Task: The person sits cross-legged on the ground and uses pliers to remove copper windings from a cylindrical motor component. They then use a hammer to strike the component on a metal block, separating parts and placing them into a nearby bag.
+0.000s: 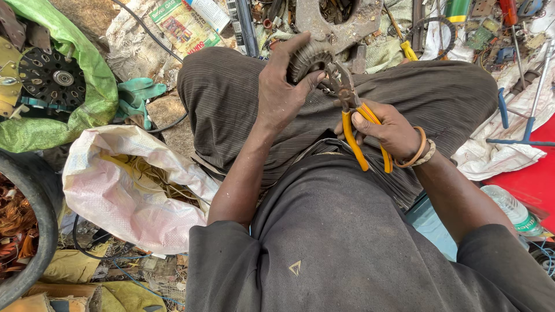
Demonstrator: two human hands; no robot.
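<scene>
My left hand (pixel 281 86) grips a round, ribbed metal motor core (pixel 307 58) held above my knees. My right hand (pixel 387 130) holds yellow-handled pliers (pixel 354 118), whose dark jaws touch the core's right side by some thin wires. A bangle and a woven band sit on my right wrist. I am seated, and my dark striped trousers fill the middle of the view.
An open white sack (pixel 124 190) with pale wire strands lies at my left. A green sack (pixel 87 81) holds a perforated black disc (pixel 52 78). A tub with copper wire (pixel 14 222) is at far left. Tools, a blue-handled bar (pixel 523 124), a plastic bottle (pixel 511 211) and scrap lie ahead and right.
</scene>
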